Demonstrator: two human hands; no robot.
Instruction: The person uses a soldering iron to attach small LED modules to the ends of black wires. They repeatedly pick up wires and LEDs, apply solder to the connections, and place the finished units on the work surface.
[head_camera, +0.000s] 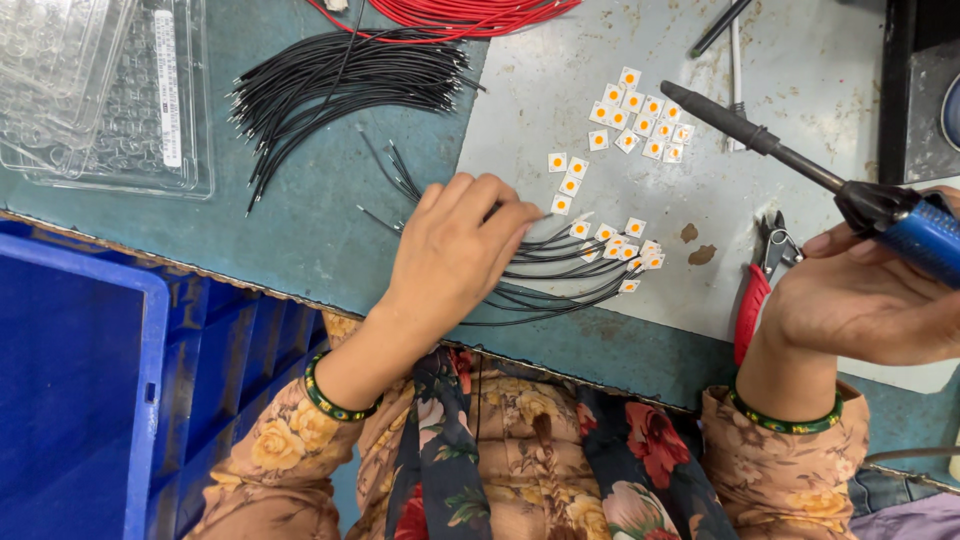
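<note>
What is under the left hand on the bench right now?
Under the left hand lie thin black wires that fan out rightward to small white squares with orange centres on the grey mat. The wire ends beneath the palm are covered, so any grip is hidden.

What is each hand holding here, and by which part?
The right hand holds a soldering iron by its blue handle. The left hand rests fingertips on black wires on the table; whether it grips one cannot be told.
</note>
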